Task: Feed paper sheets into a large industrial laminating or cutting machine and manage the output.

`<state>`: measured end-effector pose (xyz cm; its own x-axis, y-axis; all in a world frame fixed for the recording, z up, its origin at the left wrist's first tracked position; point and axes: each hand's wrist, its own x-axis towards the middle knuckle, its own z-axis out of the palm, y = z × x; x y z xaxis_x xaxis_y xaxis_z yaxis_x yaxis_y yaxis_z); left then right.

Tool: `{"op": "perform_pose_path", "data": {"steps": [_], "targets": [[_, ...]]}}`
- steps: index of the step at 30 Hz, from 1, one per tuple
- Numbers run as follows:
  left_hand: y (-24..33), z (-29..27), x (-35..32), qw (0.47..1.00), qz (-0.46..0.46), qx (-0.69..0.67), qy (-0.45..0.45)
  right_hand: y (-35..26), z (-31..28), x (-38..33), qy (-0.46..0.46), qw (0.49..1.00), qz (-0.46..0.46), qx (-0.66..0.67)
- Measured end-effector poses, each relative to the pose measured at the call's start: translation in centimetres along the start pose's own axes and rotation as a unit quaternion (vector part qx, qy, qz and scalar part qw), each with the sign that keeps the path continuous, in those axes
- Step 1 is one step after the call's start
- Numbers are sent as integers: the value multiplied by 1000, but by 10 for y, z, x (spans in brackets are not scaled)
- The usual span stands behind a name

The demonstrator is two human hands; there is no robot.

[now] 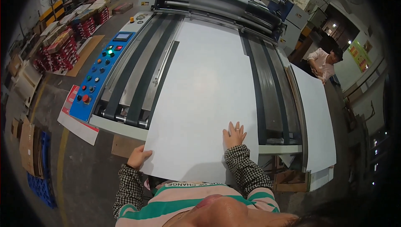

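Observation:
A large white sheet (200, 101) lies over the dark belts of a roller machine, its near end reaching past the machine's front edge towards me. Farther in, a step in its right edge suggests a second sheet overlaps it. At the near left edge, my left hand (140, 157) pinches the sheet, thumb on top and the other fingers mostly hidden. My right hand (234, 135) rests flat on the sheet near its right edge, fingers spread, holding nothing. Both forearms wear black-and-white checked sleeves.
A blue control panel (99, 74) with buttons runs along the machine's left side; rollers (217, 7) cross its far end. To the right stands a stack of white sheets (319, 118), with a person (323, 62) beyond it. Bundled stacks (58, 47) and a blue pallet (39, 185) are at left.

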<state>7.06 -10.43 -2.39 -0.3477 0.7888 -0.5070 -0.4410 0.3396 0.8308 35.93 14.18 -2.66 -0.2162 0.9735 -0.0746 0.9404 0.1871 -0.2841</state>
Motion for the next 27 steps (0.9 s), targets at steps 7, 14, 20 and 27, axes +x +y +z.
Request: {"op": "perform_pose_path", "data": {"steps": [7,14,20,27], "targets": [[22,-6,23,1000,6,9,3,-14,6,43,-29,998,-43,19],[67,-10,82,967,76,226,84,-32,5,114,-18,999,-45,-23],[95,34,108,865,265,323,278,21,14,181,154,959,-206,123],[86,1,95,862,230,311,328,268,-147,94,286,878,344,-168]]}}
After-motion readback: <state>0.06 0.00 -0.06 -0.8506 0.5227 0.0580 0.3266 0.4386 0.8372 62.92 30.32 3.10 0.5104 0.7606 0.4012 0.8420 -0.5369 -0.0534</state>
